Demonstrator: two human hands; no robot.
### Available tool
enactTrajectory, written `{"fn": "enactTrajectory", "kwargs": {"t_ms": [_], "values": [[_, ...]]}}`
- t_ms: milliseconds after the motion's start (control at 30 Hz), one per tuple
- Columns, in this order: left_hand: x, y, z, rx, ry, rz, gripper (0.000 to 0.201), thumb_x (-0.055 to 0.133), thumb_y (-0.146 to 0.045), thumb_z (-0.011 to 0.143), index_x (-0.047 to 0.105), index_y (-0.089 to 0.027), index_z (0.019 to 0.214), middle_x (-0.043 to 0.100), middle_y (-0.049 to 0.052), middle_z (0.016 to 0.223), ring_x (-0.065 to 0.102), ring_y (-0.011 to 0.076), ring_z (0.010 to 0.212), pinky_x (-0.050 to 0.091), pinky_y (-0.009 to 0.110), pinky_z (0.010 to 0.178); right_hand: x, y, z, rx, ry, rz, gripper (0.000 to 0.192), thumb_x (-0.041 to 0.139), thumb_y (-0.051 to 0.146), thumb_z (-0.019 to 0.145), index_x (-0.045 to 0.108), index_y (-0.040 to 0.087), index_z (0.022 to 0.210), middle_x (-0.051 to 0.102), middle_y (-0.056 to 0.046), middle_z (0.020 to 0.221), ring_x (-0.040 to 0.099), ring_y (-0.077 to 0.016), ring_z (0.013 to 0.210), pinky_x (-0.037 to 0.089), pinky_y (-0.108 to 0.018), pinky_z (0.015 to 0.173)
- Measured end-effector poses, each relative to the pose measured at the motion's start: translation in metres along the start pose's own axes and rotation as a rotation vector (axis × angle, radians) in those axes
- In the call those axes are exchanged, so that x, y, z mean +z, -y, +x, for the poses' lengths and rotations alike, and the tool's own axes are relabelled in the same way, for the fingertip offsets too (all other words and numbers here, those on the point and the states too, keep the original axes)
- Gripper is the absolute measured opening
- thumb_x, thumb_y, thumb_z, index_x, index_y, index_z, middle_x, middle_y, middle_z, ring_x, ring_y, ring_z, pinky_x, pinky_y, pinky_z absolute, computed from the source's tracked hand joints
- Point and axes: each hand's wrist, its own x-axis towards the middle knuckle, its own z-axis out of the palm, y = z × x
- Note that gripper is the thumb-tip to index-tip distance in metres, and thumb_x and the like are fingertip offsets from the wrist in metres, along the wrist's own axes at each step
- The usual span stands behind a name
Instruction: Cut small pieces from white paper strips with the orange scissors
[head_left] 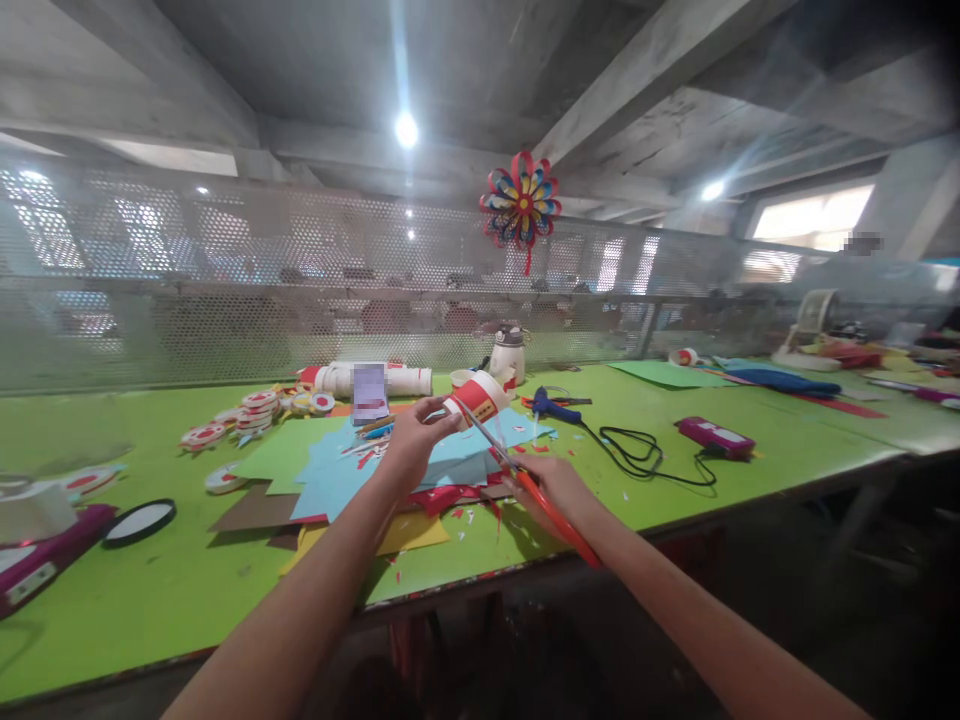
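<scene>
Between the thumb and fingers of my left hand is a white and red paper cup, tilted on its side above the papers. My right hand grips a pair of scissors with orange-red handles. Their blades point up and left and meet the cup's side near my left fingertips; whether they have cut into it I cannot tell. Below both hands lie light blue paper sheets with red and white scraps around them.
A blue glue gun with a looped black cord lies right of the cup, near a magenta box. Behind stand a phone, stacked white cups and a bottle. Round red-and-white pieces pile up at left, beyond a black-rimmed disc.
</scene>
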Motion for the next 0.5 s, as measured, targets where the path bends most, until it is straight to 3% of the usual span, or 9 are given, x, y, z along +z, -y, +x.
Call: {"fn": "enactTrajectory", "kwargs": {"t_ms": [233, 400, 500], "values": [[0.000, -0.003, 0.001, -0.029, 0.012, -0.081, 0.038, 0.079, -0.021, 0.058, 0.066, -0.014, 0.093, 0.069, 0.009, 0.096, 0.064, 0.0206, 0.089, 0.047, 0.035, 0.087, -0.006, 0.001, -0.003, 0.016, -0.030, 0.013, 0.012, 0.058, 0.019, 0.084, 0.068, 0.014, 0.089, 0.068, -0.001, 0.069, 0.064, -0.0170, 0.064, 0.047, -0.028, 0.060], [0.002, -0.009, -0.001, -0.168, 0.097, -0.105, 0.030, 0.073, -0.029, 0.068, 0.067, -0.007, 0.087, 0.070, 0.019, 0.091, 0.067, 0.0267, 0.083, 0.051, 0.043, 0.080, -0.009, -0.001, -0.008, 0.021, -0.035, 0.031, 0.025, 0.052, 0.012, 0.079, 0.071, 0.015, 0.095, 0.074, -0.008, 0.073, 0.067, -0.0234, 0.067, 0.046, -0.028, 0.060], [0.002, -0.009, -0.001, -0.173, 0.097, -0.120, 0.026, 0.074, -0.024, 0.068, 0.065, -0.007, 0.086, 0.070, 0.017, 0.091, 0.067, 0.0243, 0.082, 0.052, 0.041, 0.081, -0.010, 0.001, -0.010, 0.017, -0.032, 0.042, 0.029, 0.052, 0.010, 0.077, 0.070, 0.015, 0.100, 0.075, -0.010, 0.080, 0.068, -0.0236, 0.069, 0.047, -0.028, 0.063]]}}
